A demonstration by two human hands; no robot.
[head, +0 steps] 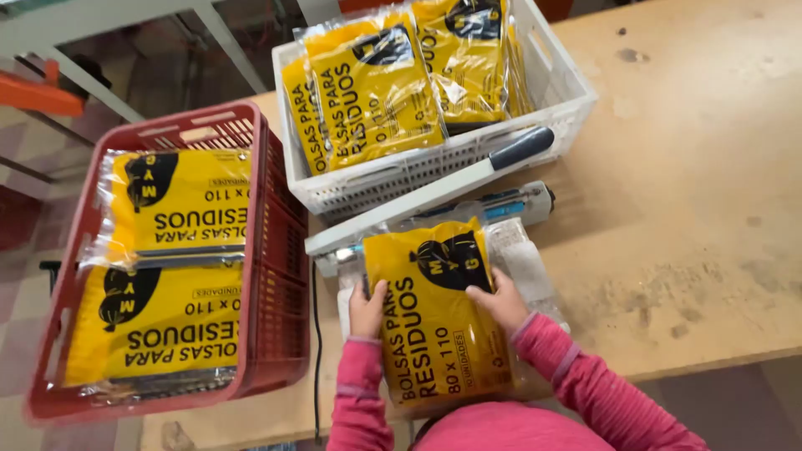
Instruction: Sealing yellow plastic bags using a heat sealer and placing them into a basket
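Fingers [373, 294] of the left hand [366, 311] lie flat and slightly spread on the left edge of a yellow plastic packet with black print, sleeved in clear film [439, 313]; fingers of the right hand [501, 302] press its right edge the same way. Both hands pin the packet, neither closes around it.

The packet lies on the pale wooden surface [702, 209], its top end under the raised arm of a white bar-type heat sealer with a dark handle [434, 196] (arm lifted, not pressed).

Left of the surface: a red slatted plastic crate [276, 276] holding two like packets laid flat. Behind the sealer: a white slatted plastic crate [418, 171] with more such packets standing on edge.

Judgement: for a clean result the film's open end should lie smooth and square across the sealing bar, wrinkles pushed out, and fingers kept well back from the bar.
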